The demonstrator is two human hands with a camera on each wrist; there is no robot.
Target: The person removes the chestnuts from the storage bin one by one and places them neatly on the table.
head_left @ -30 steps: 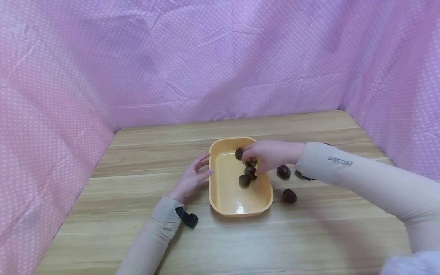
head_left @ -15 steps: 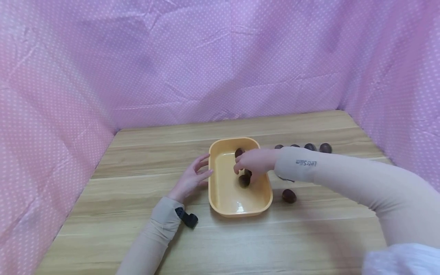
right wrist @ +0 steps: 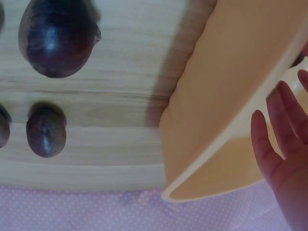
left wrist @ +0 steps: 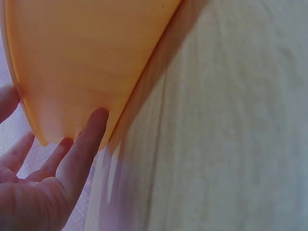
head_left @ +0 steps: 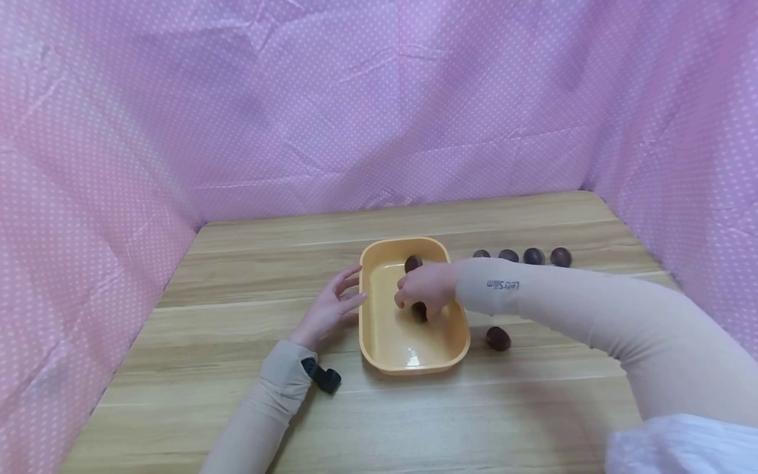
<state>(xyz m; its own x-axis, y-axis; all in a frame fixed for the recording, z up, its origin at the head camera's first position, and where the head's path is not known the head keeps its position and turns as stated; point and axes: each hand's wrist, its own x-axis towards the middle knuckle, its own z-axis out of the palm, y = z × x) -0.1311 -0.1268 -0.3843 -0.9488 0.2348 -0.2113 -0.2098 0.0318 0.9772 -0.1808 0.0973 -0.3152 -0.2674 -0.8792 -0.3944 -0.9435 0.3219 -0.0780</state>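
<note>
My left hand (head_left: 331, 306) stands at the left side of a yellow-orange plastic basin (head_left: 370, 349), fingers spread and fingertips right at its rim and outer wall. The left wrist view shows those fingers straight beside the wall. My right hand (head_left: 428, 288) reaches into the basin from the right, fingers bent downward. A dark brown chestnut (head_left: 420, 311) lies on the basin floor between its thumb and fingers. Beyond the hand sits another chestnut (head_left: 413, 264). The right wrist view shows several loosely bent fingers (right wrist: 276, 144) over the basin; the hand covers part of the floor.
Several chestnuts (head_left: 534, 256) form a row at the back right of the wooden table (head_left: 266, 263). One chestnut (head_left: 498, 338) lies right of the basin. A large-looking chestnut (right wrist: 57, 38) shows in the right wrist view. Pink dotted cloth (head_left: 379, 118) hangs around the table.
My right hand has moved left and slightly down, further into the basin over the chestnuts. The row at the back right came into sight as the forearm shifted. My left hand stays put.
</note>
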